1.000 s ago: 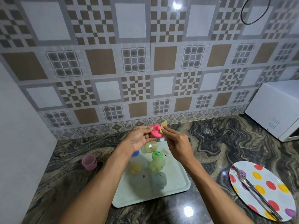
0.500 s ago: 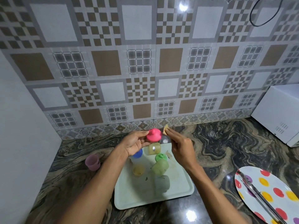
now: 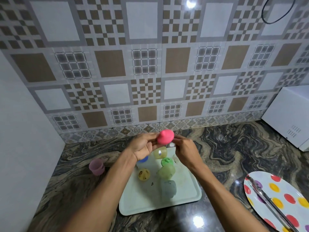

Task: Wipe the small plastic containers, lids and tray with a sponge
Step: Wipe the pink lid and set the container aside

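My left hand point(image 3: 143, 146) holds a pink lid point(image 3: 165, 137) up above the far end of the pale green tray point(image 3: 189, 193). My right hand point(image 3: 185, 148) reaches behind the lid with curled fingers; the sponge it held earlier is hidden now. On the tray lie a yellow container point(image 3: 160, 152), a green lid point(image 3: 166, 161), a light green container point(image 3: 166, 171), a grey-green container point(image 3: 168, 189), a yellow lid point(image 3: 143, 174) and a blue lid point(image 3: 143, 159). A pink container point(image 3: 97, 166) stands on the counter to the tray's left.
A white plate with coloured dots point(image 3: 280, 201) carrying metal tongs point(image 3: 267, 201) sits at the right front. A white appliance point(image 3: 289, 114) stands at the back right. A white wall point(image 3: 20, 148) borders the dark marbled counter point(image 3: 234, 148) on the left.
The pink lid has been turned in my left hand so its top faces me. My right hand moved behind it, and the yellow sponge piece is no longer visible.
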